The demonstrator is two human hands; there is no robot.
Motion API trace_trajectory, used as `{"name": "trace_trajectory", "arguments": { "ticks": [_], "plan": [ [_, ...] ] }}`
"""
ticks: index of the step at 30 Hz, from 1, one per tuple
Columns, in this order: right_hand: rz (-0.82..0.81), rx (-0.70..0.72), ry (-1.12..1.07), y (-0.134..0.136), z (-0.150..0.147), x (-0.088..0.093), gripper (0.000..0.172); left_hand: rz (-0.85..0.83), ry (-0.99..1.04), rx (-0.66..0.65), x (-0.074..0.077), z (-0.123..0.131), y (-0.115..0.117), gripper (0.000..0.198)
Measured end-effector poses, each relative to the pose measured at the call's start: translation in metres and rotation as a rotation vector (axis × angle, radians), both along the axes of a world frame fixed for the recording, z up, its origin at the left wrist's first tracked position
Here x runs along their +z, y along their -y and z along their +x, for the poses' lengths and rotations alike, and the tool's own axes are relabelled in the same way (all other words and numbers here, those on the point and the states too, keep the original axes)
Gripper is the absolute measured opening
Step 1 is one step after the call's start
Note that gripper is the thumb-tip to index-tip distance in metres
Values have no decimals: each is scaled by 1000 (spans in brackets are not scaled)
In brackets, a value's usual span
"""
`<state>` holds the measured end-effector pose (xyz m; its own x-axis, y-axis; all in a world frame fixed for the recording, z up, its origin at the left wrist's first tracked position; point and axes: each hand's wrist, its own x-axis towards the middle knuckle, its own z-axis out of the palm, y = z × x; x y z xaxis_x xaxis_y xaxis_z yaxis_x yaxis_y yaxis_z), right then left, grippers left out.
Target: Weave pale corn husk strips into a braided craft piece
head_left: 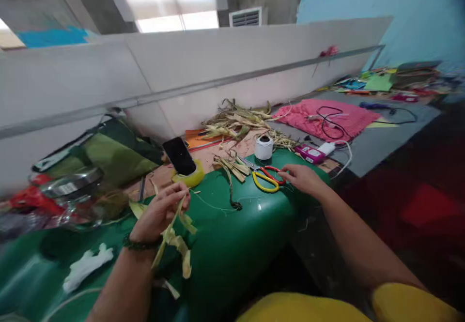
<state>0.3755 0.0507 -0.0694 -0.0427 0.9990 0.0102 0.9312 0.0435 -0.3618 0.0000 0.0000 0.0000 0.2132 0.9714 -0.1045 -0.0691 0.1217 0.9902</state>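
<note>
My left hand (165,208) is closed in a pinch on pale dried husk strips (178,244), which curl and dangle below the fingers. On the green table cover, a pair of scissors (267,179) with one red and one yellow handle lies with its blades pointing away to the left. The fingers of my right hand (303,179) are closed at the red handle. Beside the blades rest some short husk pieces (236,167) and a dark twisted strand (232,198). Thin thread runs over the cover between my hands.
A white spool (263,148) stands behind the scissors. A phone (179,155) leans on a yellow tape roll (192,174). Behind lies a heap of dried husks (240,121). A pink cloth (327,118), a magenta box (314,153) and cables are at right; a green bag (105,150) is at left.
</note>
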Motion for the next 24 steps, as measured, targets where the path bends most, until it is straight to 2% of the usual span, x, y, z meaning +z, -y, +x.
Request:
{"name": "trace_trajectory", "arguments": {
  "ticks": [2,4,6,8,10,12,14,15,16,17,19,21,23,24],
  "plan": [
    [-87,79,-6,2,-1,-5,31,-16,-9,-10,7,5,9,24],
    [-105,134,-19,3,-1,-10,26,-51,-1,-4,16,8,19,22],
    [-51,182,-44,1,5,-15,22,-66,17,32,29,10,31,23],
    [62,150,-64,-3,17,-16,23,-81,14,57,43,10,43,23],
    [172,16,-67,-8,35,-11,24,-64,4,80,53,9,54,24],
    [243,-261,-48,-10,54,1,27,-100,-51,79,55,8,62,25],
    [294,-581,-34,-3,67,16,31,-175,-111,66,49,7,69,24],
    [351,-669,-45,3,69,23,32,-201,-113,63,43,8,71,25],
    [488,-684,-55,12,67,30,35,-219,-101,51,37,10,73,29],
    [660,-664,-50,21,61,36,39,-243,-103,33,32,15,75,31],
    [901,-469,-51,40,41,44,42,-267,-131,-13,25,30,78,33],
    [938,-147,-147,53,15,47,32,-280,-177,-112,21,48,82,37],
    [664,222,-178,56,-10,46,29,-274,-203,-187,14,54,90,38],
    [466,342,-140,55,-20,44,28,-275,-191,-224,7,46,97,36]
  ]
}}
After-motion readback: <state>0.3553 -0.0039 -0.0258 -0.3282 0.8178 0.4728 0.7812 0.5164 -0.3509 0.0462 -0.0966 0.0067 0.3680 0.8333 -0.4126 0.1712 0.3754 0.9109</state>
